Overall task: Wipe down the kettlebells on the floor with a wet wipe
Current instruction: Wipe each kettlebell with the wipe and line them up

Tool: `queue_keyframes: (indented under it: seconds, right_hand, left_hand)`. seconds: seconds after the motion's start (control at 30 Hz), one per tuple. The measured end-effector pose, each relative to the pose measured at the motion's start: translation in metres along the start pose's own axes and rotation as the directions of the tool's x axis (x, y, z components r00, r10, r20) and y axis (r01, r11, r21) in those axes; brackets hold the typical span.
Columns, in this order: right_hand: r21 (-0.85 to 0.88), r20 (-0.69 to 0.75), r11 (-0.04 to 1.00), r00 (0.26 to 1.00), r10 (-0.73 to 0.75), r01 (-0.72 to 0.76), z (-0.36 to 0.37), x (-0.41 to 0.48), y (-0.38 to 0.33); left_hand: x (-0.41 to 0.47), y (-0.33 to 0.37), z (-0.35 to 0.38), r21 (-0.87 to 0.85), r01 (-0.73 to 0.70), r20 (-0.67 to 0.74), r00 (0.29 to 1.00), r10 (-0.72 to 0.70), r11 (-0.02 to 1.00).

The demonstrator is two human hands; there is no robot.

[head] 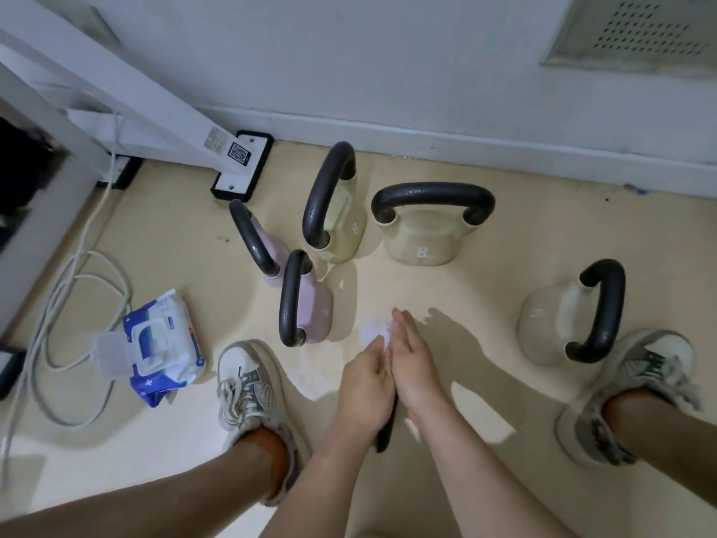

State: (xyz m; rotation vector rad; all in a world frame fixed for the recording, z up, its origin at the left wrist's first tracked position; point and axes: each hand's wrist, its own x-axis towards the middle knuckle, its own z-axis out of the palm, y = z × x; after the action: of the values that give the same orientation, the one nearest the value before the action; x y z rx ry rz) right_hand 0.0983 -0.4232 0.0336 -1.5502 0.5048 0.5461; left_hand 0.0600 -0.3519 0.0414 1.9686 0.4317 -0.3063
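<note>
Now, just right of the nearer pink, black-handled kettlebell (306, 304), the left hand (364, 378) curls its fingers onto a white wet wipe (370, 335). The right hand (411, 366) lies straight-fingered against it. They seem to be rubbing a black handle (385, 432); next, turn it.

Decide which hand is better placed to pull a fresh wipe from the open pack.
Left, probably. The wipe pack lies open beside the left shoe, nearer the left hand; the right hand would have to cross over.

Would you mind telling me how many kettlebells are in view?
5 plainly: two pink ones beside the left shoe, two beige ones near the wall, one beige by the right shoe. A dark handle under the hands may be a sixth.
</note>
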Motion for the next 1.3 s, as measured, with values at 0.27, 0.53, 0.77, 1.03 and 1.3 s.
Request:
queue_keyframes:
  seconds: [0.27,0.53,0.77,1.03,1.3]
  right_hand:
    - [-0.283,0.081,0.944,0.976,0.202,-0.172,-0.016,-0.042,0.005]
    - [-0.524,0.245,0.851,0.964,0.104,0.041,-0.036,-0.060,0.012]
    - [-0.405,0.114,0.914,0.992,0.049,0.002,-0.045,-0.055,0.012]
    - [-0.095,0.055,0.992,0.994,0.092,-0.087,-0.068,-0.045,-0.003]
    - [0.003,0.011,0.996,0.996,0.092,-0.092,-0.044,-0.035,0.011]
  left_hand:
    - [-0.032,-0.019,-0.011,0.145,0.143,0.115,0.980,-0.160,0.979]
    - [-0.079,-0.020,-0.012,0.116,0.100,0.049,0.993,-0.107,0.988]
    - [-0.058,-0.012,-0.023,-0.036,0.254,0.136,0.959,-0.247,0.967]
    - [-0.038,-0.003,-0.059,-0.562,0.411,0.141,0.903,-0.407,0.718]
    - [-0.025,-0.015,-0.058,-0.004,0.259,-0.455,0.859,-0.233,0.966]
